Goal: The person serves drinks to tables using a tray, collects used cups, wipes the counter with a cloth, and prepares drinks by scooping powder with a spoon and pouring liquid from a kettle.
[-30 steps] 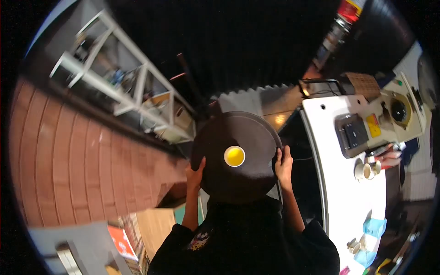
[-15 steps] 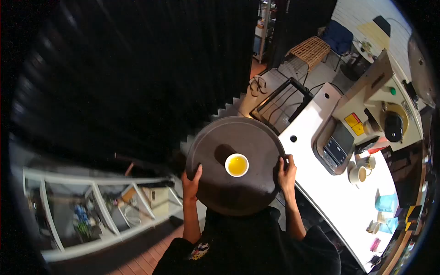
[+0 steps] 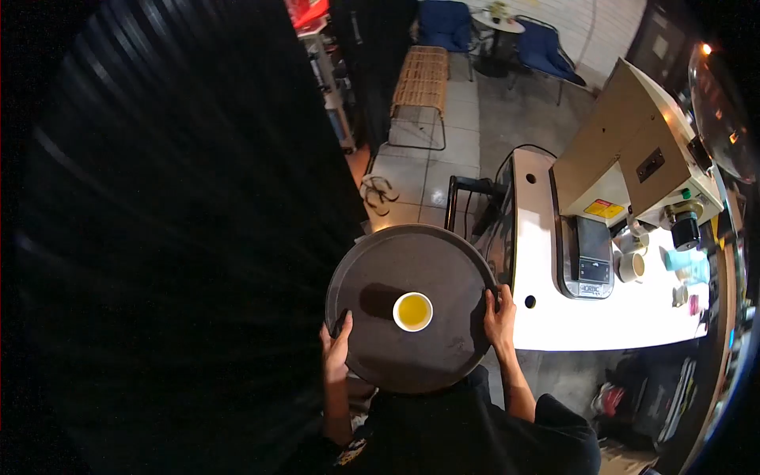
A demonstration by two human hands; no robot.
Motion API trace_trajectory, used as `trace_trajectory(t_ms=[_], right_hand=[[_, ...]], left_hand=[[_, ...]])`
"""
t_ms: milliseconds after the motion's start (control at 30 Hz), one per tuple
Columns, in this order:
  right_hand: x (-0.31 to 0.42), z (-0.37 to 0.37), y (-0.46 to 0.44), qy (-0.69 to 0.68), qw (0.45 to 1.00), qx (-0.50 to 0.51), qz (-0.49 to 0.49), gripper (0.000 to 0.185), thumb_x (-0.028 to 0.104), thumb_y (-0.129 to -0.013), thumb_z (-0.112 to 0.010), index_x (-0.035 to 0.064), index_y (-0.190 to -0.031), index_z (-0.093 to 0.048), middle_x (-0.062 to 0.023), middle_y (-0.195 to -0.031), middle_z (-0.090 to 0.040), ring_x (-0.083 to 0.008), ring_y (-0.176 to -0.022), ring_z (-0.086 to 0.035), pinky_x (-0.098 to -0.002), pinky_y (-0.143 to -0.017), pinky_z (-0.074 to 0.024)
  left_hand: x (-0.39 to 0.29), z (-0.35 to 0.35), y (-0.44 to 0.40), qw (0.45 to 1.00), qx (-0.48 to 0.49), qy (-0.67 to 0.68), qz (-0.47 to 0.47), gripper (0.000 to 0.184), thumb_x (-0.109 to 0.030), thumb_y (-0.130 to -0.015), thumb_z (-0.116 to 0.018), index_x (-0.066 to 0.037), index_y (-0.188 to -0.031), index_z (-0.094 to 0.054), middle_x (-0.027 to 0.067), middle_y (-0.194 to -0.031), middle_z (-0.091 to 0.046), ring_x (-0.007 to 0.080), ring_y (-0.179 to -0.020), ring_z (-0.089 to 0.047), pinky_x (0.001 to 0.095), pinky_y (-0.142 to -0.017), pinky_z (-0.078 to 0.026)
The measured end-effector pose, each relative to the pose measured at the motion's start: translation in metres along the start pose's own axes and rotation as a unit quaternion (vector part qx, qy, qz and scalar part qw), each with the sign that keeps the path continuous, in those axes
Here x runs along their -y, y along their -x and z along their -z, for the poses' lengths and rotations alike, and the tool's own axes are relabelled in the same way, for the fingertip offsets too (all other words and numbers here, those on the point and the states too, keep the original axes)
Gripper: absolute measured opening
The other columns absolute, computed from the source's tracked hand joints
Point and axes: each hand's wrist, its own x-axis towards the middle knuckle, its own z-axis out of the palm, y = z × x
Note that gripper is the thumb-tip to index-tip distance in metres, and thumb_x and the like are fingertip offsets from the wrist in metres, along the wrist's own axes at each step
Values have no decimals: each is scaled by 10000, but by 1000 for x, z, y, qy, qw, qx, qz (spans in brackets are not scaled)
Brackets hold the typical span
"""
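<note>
Both of my hands carry a round dark serving tray (image 3: 412, 360) in front of my body. My left hand (image 3: 336, 346) grips its left rim, thumb on top and fingers underneath. On the opposite rim, my right hand (image 3: 499, 318) is closed in the same way. A small white cup (image 3: 413, 326) stands upright near the tray's middle, and yellow liquid (image 3: 412, 310) shows inside it. The fingers beneath the tray are mostly hidden.
To the right is a white counter (image 3: 546, 326) with a beige machine (image 3: 613, 138), a black digital scale (image 3: 592, 261) and cups (image 3: 631, 267). A dark curtain (image 3: 182, 237) hangs at left. Ahead are sandals (image 3: 378, 194) on the tiles, a woven bench (image 3: 421, 77) and blue chairs (image 3: 446, 25).
My view has turned, so the counter and bench have shifted left and the white shelf frame at lower left has gone from sight. The tray and cup stay in my hands' hold.
</note>
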Motion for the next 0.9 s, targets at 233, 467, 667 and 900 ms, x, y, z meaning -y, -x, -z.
trace_trajectory(t_ms=[233,467,667,900], right_hand=[[31,-50,-60,1,993,-102,-61,171,109,-936,-550,-54,-961,-503,-317,-811,-576,-530,-875,-549,-442,-633,-444],[37,-97,-138,-4,971,-191,-143,203,117,-932,-553,-61,-1030,-540,-317,-938,-603,-504,-986,-544,-445,-740,-473],[44,-113,-210,26,952,-279,-121,203,123,-941,-548,-43,-1058,-539,-275,-936,-591,-426,-872,-552,-399,-730,-451],[35,-117,-314,33,934,-326,-144,211,163,-958,-537,-33,-1037,-526,-276,-882,-591,-425,-831,-590,-405,-691,-448]], left_hand=[[-67,-49,-124,998,48,-42,-25,545,-321,-881,-697,13,-1275,-522,112,-1240,-559,190,-1117,-523,331,-939,-434],[-139,-123,-243,972,187,-82,-119,357,-216,-932,-627,29,-1189,-592,81,-1102,-644,148,-991,-575,309,-867,-461],[-190,-197,-324,944,279,-112,-136,354,-230,-936,-626,35,-1169,-594,70,-1078,-645,139,-966,-571,306,-845,-462],[-243,-316,-402,914,324,-182,-165,448,-308,-915,-650,32,-1198,-579,118,-1120,-635,200,-1016,-586,352,-881,-458]])
